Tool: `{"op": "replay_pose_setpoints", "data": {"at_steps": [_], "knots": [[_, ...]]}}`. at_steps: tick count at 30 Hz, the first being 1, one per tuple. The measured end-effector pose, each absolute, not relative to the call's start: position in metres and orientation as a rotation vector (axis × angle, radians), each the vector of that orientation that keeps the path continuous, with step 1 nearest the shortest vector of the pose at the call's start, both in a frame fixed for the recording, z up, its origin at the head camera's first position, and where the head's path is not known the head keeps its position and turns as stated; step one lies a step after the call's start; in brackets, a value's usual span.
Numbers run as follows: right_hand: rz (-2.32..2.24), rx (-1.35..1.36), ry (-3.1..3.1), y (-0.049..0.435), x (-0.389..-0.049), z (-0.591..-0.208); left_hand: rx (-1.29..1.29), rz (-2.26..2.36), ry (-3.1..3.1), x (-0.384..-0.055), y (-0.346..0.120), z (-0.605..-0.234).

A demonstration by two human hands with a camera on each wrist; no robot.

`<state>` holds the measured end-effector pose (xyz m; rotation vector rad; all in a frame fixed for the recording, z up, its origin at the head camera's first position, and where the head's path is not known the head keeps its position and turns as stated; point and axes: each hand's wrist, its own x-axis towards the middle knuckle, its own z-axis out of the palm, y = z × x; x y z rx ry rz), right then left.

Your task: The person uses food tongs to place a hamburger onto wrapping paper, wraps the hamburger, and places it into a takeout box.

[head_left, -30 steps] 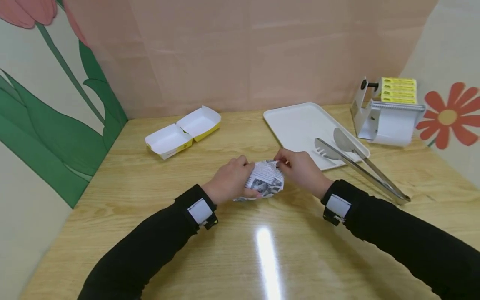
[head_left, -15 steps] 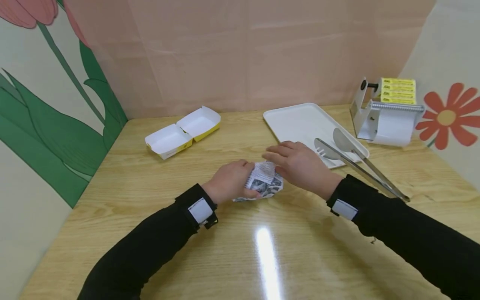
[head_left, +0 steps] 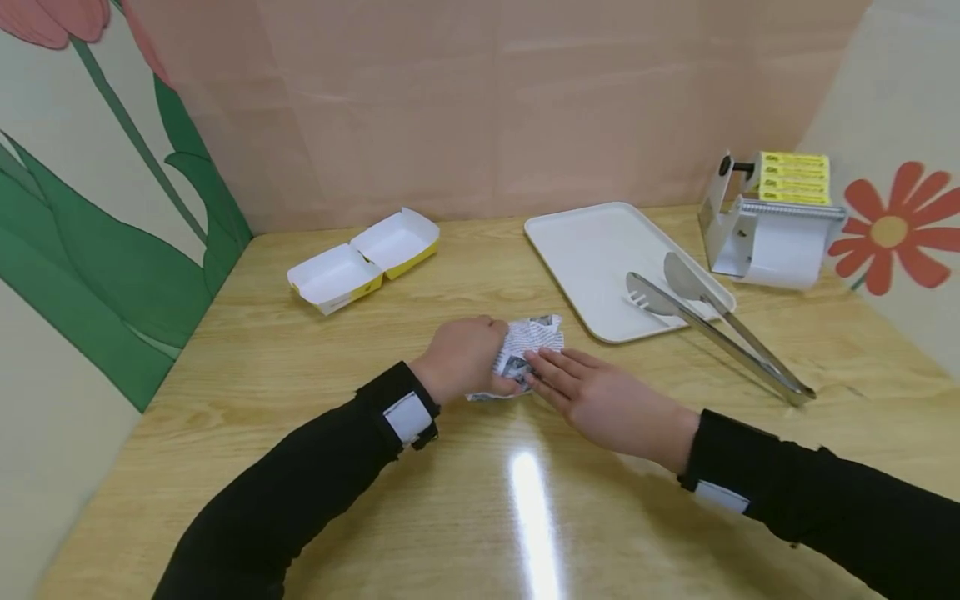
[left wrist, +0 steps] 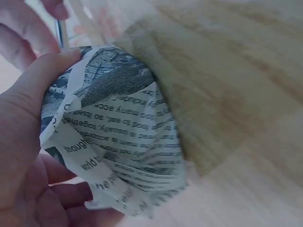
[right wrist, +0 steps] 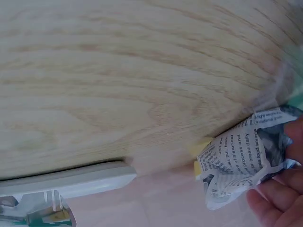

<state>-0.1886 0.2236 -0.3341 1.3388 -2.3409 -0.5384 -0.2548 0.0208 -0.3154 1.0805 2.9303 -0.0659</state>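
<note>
A small bundle wrapped in newsprint-patterned paper [head_left: 531, 336] rests on the wooden table between the hands. My left hand [head_left: 465, 358] grips its left side, thumb near the front and fingers over the back. In the left wrist view the thumb lies along the wrapped bundle [left wrist: 123, 104], and loose paper folds gather at one end. My right hand [head_left: 600, 400] reaches in from the front right with fingers straight, the fingertips touching the bundle's near right side. What the paper wraps is hidden. In the right wrist view the paper's pointed end [right wrist: 232, 161] sticks out past the fingers.
An open white and yellow carton [head_left: 337, 279] lies at the back left. At the right, a white tray [head_left: 577, 250] bears the heads of metal tongs [head_left: 738, 350], whose handle end reaches onto the table. A label dispenser [head_left: 787, 225] stands at the back right.
My right hand let go of the paper's far right edge, lifted, then came down to the near right side with straightened fingers. My left hand keeps its grip.
</note>
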Motion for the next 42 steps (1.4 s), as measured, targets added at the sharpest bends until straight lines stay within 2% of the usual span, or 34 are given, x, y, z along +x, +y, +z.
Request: {"op": "replay_pose_setpoints", "data": {"at_steps": [8, 11, 14, 16, 20, 23, 26, 33, 42], "knots": [[-0.609, 1.313, -2.390, 0.219, -0.186, -0.332, 1.042, -0.210, 2.902, -0.253, 0.028, -0.311], [-0.307, 1.352, -2.536, 0.223, -0.189, -0.325, 1.041, -0.168, 2.890, -0.253, 0.028, -0.313], [0.078, 1.264, -2.652, 0.238, -0.199, -0.309, 1.035, -0.086, 2.881, -0.254, 0.023, -0.317], [0.279, 1.088, -2.738, 0.255, -0.212, -0.293, 1.024, -0.047, 2.879, -0.254, 0.015, -0.318], [0.438, 0.540, -2.907, 0.307, -0.249, -0.268, 0.973, -0.004, 2.905, -0.250, -0.002, -0.322], [0.499, 0.145, -2.995, 0.356, -0.272, -0.265, 0.956, 0.024, 2.921, -0.248, -0.009, -0.325], [0.617, -0.141, -3.022, 0.400, -0.281, -0.272, 0.957, 0.055, 2.927, -0.247, -0.013, -0.327], [1.083, -0.486, -2.924, 0.451, -0.305, -0.298, 0.859, 0.081, 2.952, -0.239, -0.022, -0.331], [1.487, -0.858, -2.646, 0.471, -0.331, -0.318, 0.841, 0.159, 2.978, -0.228, -0.031, -0.335]]}}
